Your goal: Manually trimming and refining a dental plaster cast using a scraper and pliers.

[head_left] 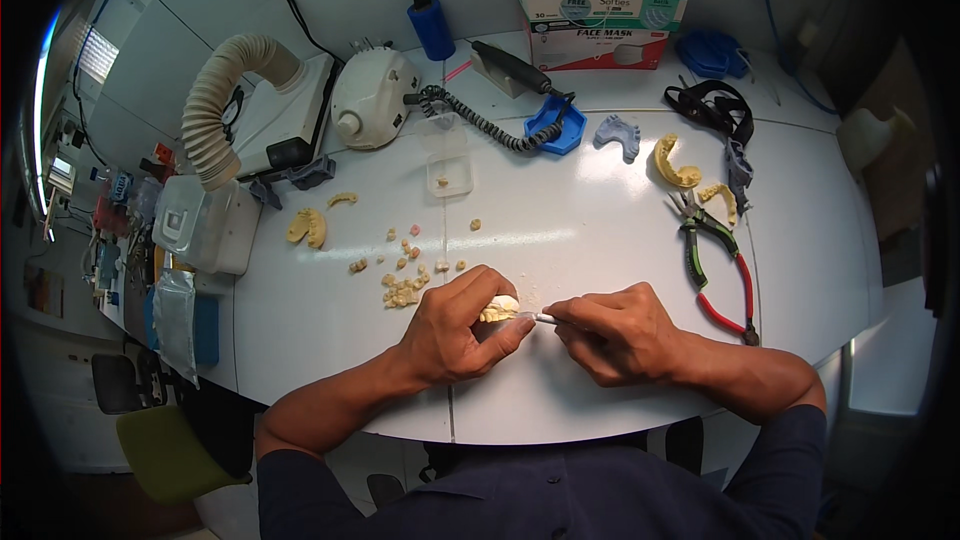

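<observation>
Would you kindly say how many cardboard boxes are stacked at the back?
2: a green-white box on top, a red-white box beneath; others could be hidden behind.

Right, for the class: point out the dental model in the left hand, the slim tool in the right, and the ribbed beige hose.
Dental model (497, 311): head view, its visible yellowish side.
Slim tool (546, 318): head view, its pale shaft.
Ribbed beige hose (217, 80): head view, its curved middle.

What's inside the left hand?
A pale yellow tooth model sticks partly out of the left hand, near the thin tool in the right hand. The rest, and anything else inside, is covered.
</observation>
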The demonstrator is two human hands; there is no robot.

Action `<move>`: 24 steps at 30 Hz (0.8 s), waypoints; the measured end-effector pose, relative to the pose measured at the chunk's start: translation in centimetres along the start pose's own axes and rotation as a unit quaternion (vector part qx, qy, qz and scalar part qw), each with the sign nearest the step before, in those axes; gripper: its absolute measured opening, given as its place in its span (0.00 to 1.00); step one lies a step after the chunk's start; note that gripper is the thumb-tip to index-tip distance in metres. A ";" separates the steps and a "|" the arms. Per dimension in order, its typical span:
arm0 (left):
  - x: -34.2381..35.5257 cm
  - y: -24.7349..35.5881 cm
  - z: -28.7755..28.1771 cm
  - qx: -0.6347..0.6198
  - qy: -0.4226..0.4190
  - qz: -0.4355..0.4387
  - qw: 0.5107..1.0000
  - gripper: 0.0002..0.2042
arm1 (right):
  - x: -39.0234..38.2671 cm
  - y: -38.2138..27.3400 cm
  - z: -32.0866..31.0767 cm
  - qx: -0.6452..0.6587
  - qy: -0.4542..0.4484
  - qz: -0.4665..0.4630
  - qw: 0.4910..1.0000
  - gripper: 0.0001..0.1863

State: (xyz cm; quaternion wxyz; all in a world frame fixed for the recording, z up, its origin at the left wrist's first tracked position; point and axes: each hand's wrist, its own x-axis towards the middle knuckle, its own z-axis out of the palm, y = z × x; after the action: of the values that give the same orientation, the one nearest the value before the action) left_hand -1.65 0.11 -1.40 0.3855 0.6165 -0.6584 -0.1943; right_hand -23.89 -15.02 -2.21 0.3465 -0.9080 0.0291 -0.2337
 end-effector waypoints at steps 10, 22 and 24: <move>0.0 0.1 0.0 0.002 -0.002 -0.003 1.000 0.12 | 0.0 -0.1 -0.1 0.000 -0.017 0.013 1.000 0.13; -0.3 0.2 0.1 -0.030 -0.010 -0.029 0.999 0.12 | -0.1 0.2 0.3 -0.008 0.005 -0.003 1.000 0.15; -0.4 0.2 0.2 -0.033 -0.009 -0.029 0.999 0.15 | 0.0 0.1 0.3 -0.008 0.011 -0.008 1.000 0.15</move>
State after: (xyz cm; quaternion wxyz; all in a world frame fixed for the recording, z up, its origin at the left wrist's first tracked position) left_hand -1.94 0.45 -1.44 0.3935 0.6208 -0.6370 -0.2326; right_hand -23.76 -14.96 -2.49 0.3374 -0.9081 0.0279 -0.2465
